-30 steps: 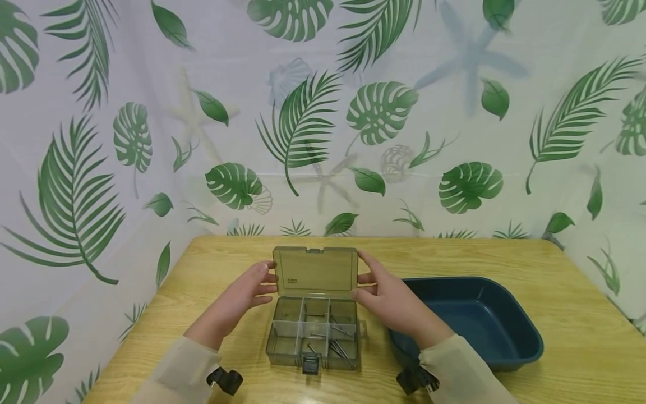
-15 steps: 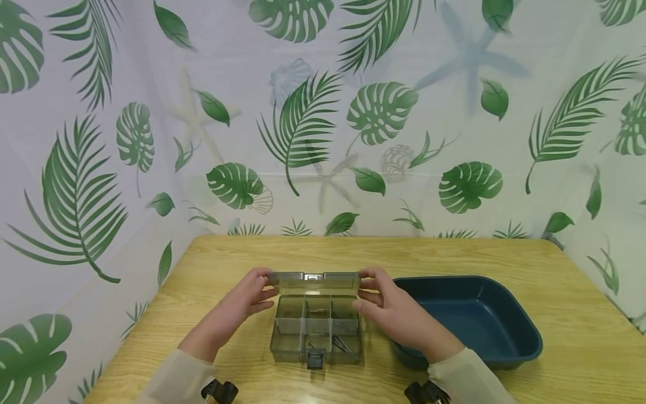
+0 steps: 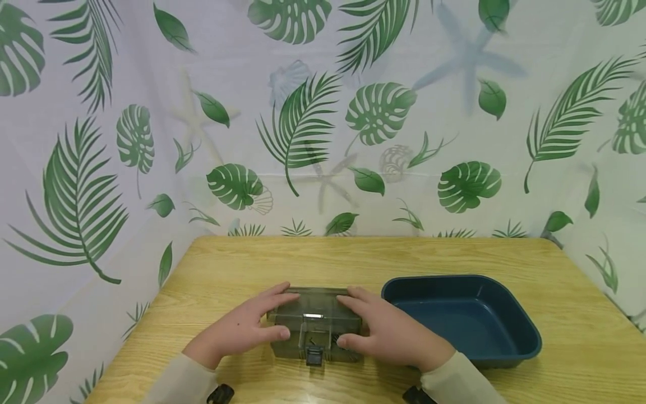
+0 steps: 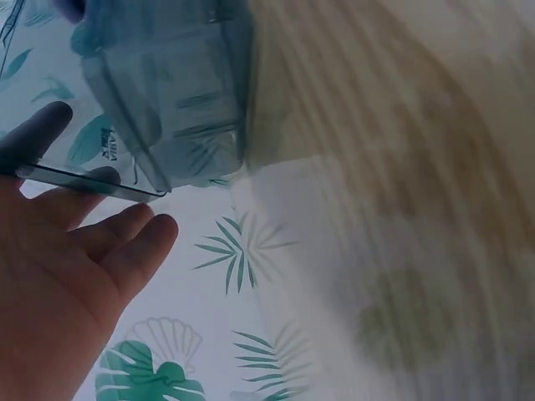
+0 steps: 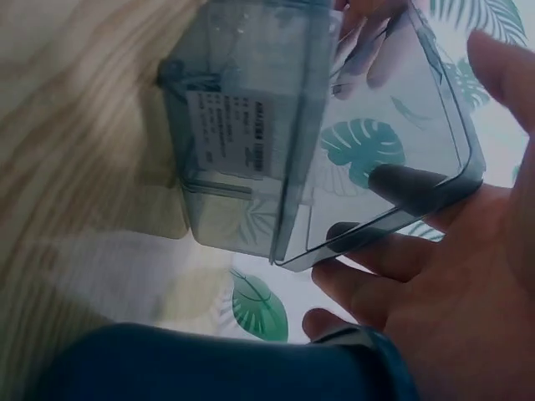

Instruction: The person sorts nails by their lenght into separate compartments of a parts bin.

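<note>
A smoky transparent compartment box (image 3: 298,350) stands on the table in the head view, its hinged lid (image 3: 315,303) tipped down over the compartments but still at an angle to the base. Through the plastic, a few thin metal screws or nails show faintly. At the lid's left side lies my left hand (image 3: 242,328), fingers stretched over the edge, thumb pointing across the front. My right hand (image 3: 391,331) mirrors it on the other side. In the right wrist view, its fingers (image 5: 393,251) touch the lid's rim and the thumb stands apart. The front latch (image 3: 314,354) hangs unfastened.
A dark blue basin (image 3: 466,325) stands to the right of the box, close beside my right forearm. The wooden table (image 3: 212,269) reaches back to a leaf-print cloth (image 3: 323,129) that hangs behind and at both sides.
The lid has swung from upright down toward me, over the compartments. Both hands have moved with it, fingers coming over the top and thumbs to the front. The basin has stayed put.
</note>
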Available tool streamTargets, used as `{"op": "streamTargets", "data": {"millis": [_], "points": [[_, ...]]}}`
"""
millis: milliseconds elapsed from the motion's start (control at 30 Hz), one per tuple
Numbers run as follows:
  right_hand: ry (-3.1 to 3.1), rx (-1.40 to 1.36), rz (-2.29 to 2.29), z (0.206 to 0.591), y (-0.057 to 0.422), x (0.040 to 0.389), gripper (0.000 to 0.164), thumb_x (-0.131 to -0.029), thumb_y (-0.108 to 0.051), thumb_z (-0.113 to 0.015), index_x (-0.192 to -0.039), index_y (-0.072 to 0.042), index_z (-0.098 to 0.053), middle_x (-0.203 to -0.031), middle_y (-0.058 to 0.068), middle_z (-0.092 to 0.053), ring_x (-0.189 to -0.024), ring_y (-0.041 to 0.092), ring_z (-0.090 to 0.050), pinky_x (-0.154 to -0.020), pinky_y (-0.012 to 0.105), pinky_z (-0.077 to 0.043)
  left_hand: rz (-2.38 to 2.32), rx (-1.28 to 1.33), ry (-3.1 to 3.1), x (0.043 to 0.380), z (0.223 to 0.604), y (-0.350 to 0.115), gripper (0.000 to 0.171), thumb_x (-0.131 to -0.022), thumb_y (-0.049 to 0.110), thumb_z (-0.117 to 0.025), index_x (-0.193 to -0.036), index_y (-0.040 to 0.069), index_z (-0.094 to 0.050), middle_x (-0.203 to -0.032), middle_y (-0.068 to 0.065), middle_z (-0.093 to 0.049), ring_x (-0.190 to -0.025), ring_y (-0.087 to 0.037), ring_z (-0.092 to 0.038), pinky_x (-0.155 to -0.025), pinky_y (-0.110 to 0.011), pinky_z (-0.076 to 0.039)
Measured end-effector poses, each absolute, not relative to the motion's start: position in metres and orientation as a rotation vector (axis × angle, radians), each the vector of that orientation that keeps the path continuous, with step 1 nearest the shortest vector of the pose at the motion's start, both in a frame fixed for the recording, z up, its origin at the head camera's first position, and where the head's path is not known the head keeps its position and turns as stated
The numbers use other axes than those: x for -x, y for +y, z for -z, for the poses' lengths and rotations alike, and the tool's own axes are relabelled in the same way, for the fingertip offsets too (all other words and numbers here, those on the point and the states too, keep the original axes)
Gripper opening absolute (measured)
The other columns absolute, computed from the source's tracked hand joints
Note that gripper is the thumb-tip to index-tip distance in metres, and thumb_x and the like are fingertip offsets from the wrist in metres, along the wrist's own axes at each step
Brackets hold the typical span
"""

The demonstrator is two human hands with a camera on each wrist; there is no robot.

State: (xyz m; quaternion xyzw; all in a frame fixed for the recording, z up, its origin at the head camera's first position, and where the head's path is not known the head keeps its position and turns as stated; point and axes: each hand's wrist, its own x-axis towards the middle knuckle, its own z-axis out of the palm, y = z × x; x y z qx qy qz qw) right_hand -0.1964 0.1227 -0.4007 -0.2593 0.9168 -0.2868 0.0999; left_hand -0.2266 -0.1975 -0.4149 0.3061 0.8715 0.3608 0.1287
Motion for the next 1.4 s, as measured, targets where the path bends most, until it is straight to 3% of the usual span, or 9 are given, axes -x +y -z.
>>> {"op": "streamTargets", "data": {"millis": [133,267,400,633,867,1000,1167,1400], "points": [[2.771,0.853,0.677,0.407,0.117,0.197,0.088,-0.091,-0.069,-0.059,-0.157,-0.016,-0.039,-0.163,0.014,-0.026,-0.149,0.039,-0.024,-0.113,0.065,-0.028,-0.860,-0.967,2.608,0.225,0.417,-0.192,0.080,-0.091,0.049,-0.073,-0.159,0.027,-0.036,-0.168,0.004,-0.011,-0.153,-0.032,-0.006,-0.113,-0.067,-0.025],[2.835,0.903,0.487,0.413,0.110,0.198,0.094,-0.088,-0.072,-0.059,-0.159,-0.016,-0.035,-0.165,0.014,-0.023,-0.152,0.036,-0.016,-0.115,0.068,-0.018,-0.653,-1.043,2.670,0.226,0.419,-0.185,0.094,-0.086,0.064,-0.070,-0.162,0.030,-0.026,-0.168,0.004,-0.006,-0.154,-0.032,0.003,-0.115,-0.065,-0.024],[2.887,0.923,0.332,0.418,0.101,0.198,0.098,-0.087,-0.072,-0.063,-0.160,-0.014,-0.033,-0.165,0.016,-0.021,-0.152,0.037,-0.016,-0.116,0.067,-0.019,-0.473,-1.093,2.693,0.227,0.421,-0.179,0.105,-0.081,0.072,-0.068,-0.163,0.030,-0.019,-0.169,-0.001,-0.003,-0.153,-0.034,0.005,-0.115,-0.063,-0.025],[2.953,0.943,0.265,0.424,0.085,0.196,0.105,-0.082,-0.064,-0.075,-0.157,-0.004,-0.033,-0.163,0.021,-0.024,-0.150,0.040,-0.020,-0.118,0.058,-0.022,-0.308,-1.088,2.746,0.223,0.425,-0.164,0.116,-0.075,0.068,-0.078,-0.164,0.026,-0.015,-0.169,-0.006,-0.002,-0.153,-0.037,0.005,-0.117,-0.058,-0.026],[2.969,0.959,0.247,0.431,0.078,0.197,0.112,-0.080,-0.067,-0.075,-0.159,-0.002,-0.028,-0.164,0.022,-0.019,-0.152,0.039,-0.014,-0.119,0.057,-0.021,-0.197,-1.035,2.819,0.214,0.428,-0.152,0.121,-0.074,0.067,-0.080,-0.164,0.021,-0.012,-0.169,-0.009,0.000,-0.152,-0.039,0.005,-0.119,-0.056,-0.023],[2.964,0.978,0.242,0.431,0.079,0.197,0.112,-0.082,-0.072,-0.069,-0.159,-0.002,-0.027,-0.165,0.022,-0.017,-0.152,0.038,-0.012,-0.120,0.056,-0.019,-0.166,-1.037,2.852,0.213,0.429,-0.151,0.116,-0.079,0.071,-0.072,-0.164,0.018,-0.014,-0.168,-0.010,-0.002,-0.152,-0.040,0.002,-0.119,-0.054,-0.023],[2.939,0.990,0.258,0.430,0.082,0.195,0.103,-0.091,-0.076,-0.049,-0.160,-0.003,-0.026,-0.166,0.020,-0.014,-0.153,0.037,-0.010,-0.121,0.055,-0.017,-0.199,-1.044,2.841,0.213,0.431,-0.153,0.105,-0.088,0.078,-0.051,-0.164,0.016,-0.015,-0.168,-0.010,-0.001,-0.152,-0.039,0.002,-0.119,-0.055,-0.023],[2.932,0.978,0.273,0.431,0.082,0.194,0.094,-0.097,-0.073,-0.035,-0.160,-0.003,-0.025,-0.166,0.019,-0.012,-0.153,0.035,-0.009,-0.121,0.055,-0.015,-0.259,-1.036,2.799,0.213,0.428,-0.157,0.102,-0.089,0.082,-0.038,-0.164,0.017,-0.014,-0.169,-0.004,0.004,-0.153,-0.034,0.008,-0.120,-0.054,-0.022]]}}
